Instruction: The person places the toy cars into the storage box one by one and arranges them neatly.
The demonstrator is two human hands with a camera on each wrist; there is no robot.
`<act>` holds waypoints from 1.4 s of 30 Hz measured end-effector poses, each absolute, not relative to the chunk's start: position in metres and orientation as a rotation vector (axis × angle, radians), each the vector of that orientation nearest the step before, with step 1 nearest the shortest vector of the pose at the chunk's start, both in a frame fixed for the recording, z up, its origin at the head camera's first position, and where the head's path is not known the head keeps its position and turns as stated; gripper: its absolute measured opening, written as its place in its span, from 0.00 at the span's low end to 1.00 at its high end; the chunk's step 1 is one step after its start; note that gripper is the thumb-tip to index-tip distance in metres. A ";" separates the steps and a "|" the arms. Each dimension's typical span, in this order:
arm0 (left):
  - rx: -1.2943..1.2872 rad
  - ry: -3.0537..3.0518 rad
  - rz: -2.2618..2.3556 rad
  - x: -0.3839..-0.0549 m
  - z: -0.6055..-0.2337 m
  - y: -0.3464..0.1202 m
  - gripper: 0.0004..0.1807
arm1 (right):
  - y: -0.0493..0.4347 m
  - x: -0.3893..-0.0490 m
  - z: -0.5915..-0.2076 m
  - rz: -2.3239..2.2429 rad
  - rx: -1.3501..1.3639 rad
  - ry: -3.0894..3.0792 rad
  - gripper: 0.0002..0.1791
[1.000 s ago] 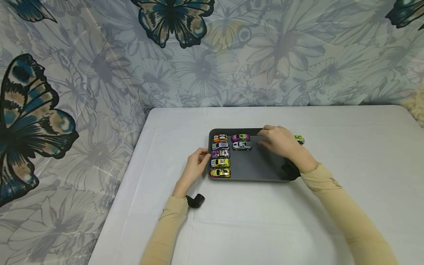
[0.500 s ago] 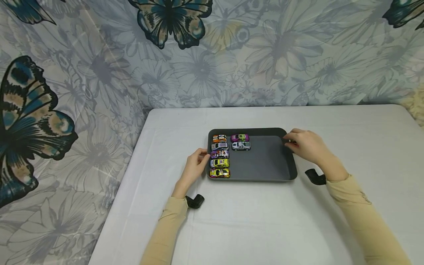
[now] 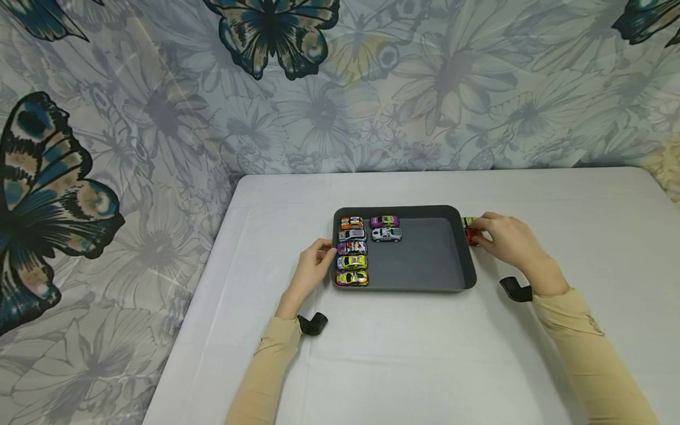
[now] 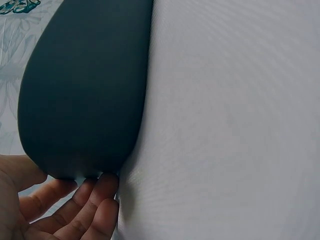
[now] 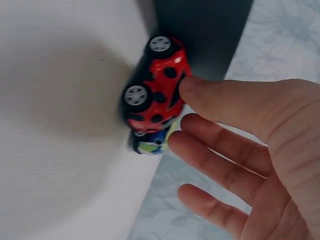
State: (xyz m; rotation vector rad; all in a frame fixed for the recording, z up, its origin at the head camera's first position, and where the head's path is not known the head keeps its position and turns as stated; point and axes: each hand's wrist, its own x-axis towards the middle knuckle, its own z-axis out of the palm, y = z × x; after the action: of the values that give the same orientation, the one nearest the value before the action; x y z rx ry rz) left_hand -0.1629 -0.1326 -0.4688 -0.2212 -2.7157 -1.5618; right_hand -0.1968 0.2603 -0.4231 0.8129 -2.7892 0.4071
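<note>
A dark grey tray (image 3: 414, 260) lies on the white-covered table. My left hand (image 3: 312, 262) holds its left end; in the left wrist view the thumb and bent fingers (image 4: 102, 187) touch the tray's end. Just outside the tray's right end, my right hand (image 3: 504, 239) grips a red toy car with black spots (image 5: 161, 92). The thumb presses its side in the right wrist view, and the far side of the grip is hidden. A green toy car (image 3: 468, 221) sits beyond the red one, partly covered by the fingers.
Several toy cars line the tray's left side in a column, among them a yellow one (image 3: 352, 278). A purple-green car (image 3: 385, 221) and a silver car (image 3: 386, 235) form a second column. Behind the table (image 3: 372, 354) hangs a butterfly-patterned cloth (image 3: 324, 118).
My right hand has moved from above the tray out past its right end, then slightly further right and nearer. The red toy car has come into view at its fingers. The left hand stays put.
</note>
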 end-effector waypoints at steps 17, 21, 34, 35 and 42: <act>-0.218 -2.729 -1.556 -0.163 -0.469 -0.133 0.14 | 0.266 -0.201 -0.434 0.430 0.792 -2.815 0.12; -0.202 -2.734 -1.559 -0.163 -0.468 -0.133 0.14 | 0.266 -0.201 -0.435 0.448 0.785 -2.834 0.11; -0.198 -2.746 -1.564 -0.163 -0.469 -0.133 0.15 | 0.268 -0.201 -0.435 0.459 0.789 -2.807 0.11; -0.197 -2.747 -1.562 -0.163 -0.469 -0.133 0.15 | 0.269 -0.201 -0.435 0.456 0.788 -2.801 0.11; -0.191 -2.746 -1.564 -0.163 -0.469 -0.133 0.15 | 0.274 -0.199 -0.425 0.469 0.761 -2.781 0.13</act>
State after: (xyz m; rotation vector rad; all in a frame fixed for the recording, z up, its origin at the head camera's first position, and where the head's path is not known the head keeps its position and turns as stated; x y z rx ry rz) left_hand -0.1629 -0.1326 -0.4689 -0.1911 -2.7460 -1.5641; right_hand -0.1993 0.2737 -0.4250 0.7614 -2.7807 0.4688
